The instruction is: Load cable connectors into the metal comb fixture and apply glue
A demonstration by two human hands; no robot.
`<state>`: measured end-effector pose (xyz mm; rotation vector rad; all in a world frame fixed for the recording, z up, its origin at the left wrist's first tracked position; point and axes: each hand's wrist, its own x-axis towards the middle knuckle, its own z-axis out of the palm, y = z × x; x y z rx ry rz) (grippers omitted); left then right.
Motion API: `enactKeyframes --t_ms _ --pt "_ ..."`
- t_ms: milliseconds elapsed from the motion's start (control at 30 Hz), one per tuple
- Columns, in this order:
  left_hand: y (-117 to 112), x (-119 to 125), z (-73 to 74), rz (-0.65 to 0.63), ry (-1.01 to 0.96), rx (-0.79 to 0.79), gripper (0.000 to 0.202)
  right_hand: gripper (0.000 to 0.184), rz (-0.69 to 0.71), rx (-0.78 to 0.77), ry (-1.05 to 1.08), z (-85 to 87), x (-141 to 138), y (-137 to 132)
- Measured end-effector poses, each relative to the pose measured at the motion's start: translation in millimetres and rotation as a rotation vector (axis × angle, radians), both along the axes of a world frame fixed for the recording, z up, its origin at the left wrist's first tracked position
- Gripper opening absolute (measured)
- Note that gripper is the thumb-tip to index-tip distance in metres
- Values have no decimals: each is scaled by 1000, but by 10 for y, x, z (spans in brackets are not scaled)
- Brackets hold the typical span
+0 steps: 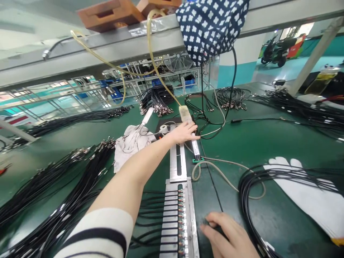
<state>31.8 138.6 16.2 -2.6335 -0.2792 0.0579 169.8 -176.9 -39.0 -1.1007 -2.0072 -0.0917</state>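
My left hand (pixel 184 132) reaches far forward over the green bench and closes round a slim white-and-black tool (pixel 195 143) beside the far end of a metal fixture rail (pixel 177 163). My right hand (pixel 228 236) rests near the front edge, fingers curled on the green mat just right of the clamping jig (pixel 176 218), which holds several black cable ends in a row. Whether anything is under those fingers I cannot make out.
Bundles of black cables (pixel 61 179) lie at left, a coiled loop (pixel 258 179) at right over a white glove (pixel 303 193). A grey rag (pixel 129 145) sits left of the rail. A yellowish hose (pixel 158 71) hangs from the shelf beside a spotted cloth bag (pixel 211 25).
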Motion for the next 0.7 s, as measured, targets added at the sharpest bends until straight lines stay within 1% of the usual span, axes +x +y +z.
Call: enactKeyframes --t_ms 100,200,267,333,400,433,467,533,567,600,667,700 --pt "-22 -8 110 -3 -94 68 44 30 50 -84 60 -12 -5 14" --pt "-120 3 325 54 -263 168 45 27 167 -216 191 -7 -35 42" --pt "-277 10 499 73 -363 231 47 25 228 -326 285 18 -48 100" --pt "-504 4 687 50 -423 303 44 27 213 -414 401 78 -56 214" --pt "-759 -26 894 34 -448 376 35 33 136 -478 573 189 -89 383" --pt "-880 -51 1008 41 -462 404 31 40 101 -497 676 266 -127 479" --pt "-986 -83 1126 61 -481 424 27 49 96 -525 771 355 -181 573" --pt "-1138 -153 1362 118 -515 434 24 70 155 -547 894 556 -332 742" --pt "-1181 -183 1465 146 -517 433 24 76 201 -553 942 658 -419 813" --pt "-1204 -204 1551 161 -505 434 24 78 247 -545 988 753 -504 873" --pt "-1219 -216 1650 151 -457 441 26 79 309 -475 1067 903 -641 971" --pt "-1223 -207 1666 136 -437 445 26 80 306 -425 1105 955 -682 1011"
